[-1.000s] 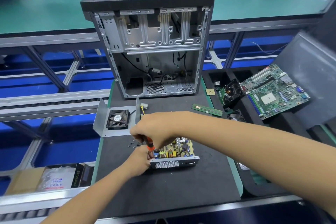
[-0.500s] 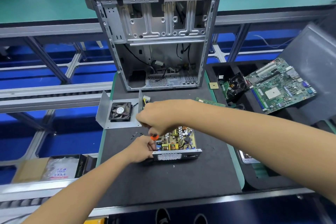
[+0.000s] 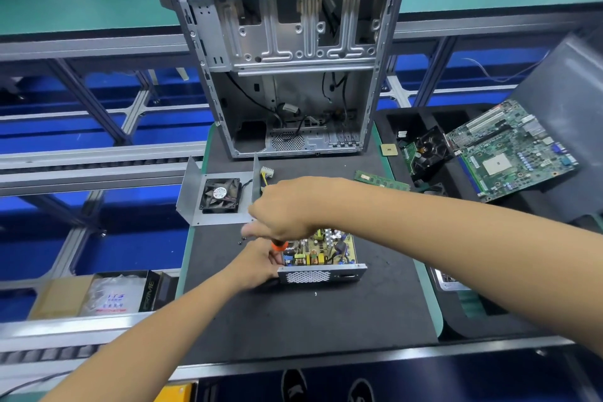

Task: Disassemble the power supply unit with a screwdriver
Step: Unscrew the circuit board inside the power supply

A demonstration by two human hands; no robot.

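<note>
The opened power supply unit (image 3: 321, 258) lies on the black mat (image 3: 310, 320), its yellow circuit board bare and its perforated metal wall facing me. My right hand (image 3: 284, 209) grips an orange-handled screwdriver (image 3: 279, 245), held upright over the unit's left end; most of the tool is hidden under the hand. My left hand (image 3: 257, 266) holds the unit's left side. The removed metal cover with its black fan (image 3: 221, 196) lies at the mat's left edge, joined to the unit by wires. A few small screws (image 3: 240, 241) lie loose left of the hands.
An empty computer case (image 3: 287, 55) stands upright behind the unit. A RAM stick (image 3: 381, 180) lies on the mat at the right. A black tray (image 3: 456, 313) on the right holds a motherboard (image 3: 512, 153), a cooler fan (image 3: 427, 148) and a CPU chip (image 3: 389, 150). A box (image 3: 98, 295) sits lower left.
The view has tilted so everything sits higher in frame. Both hands stay at the unit's left end, the right one still on the screwdriver.
</note>
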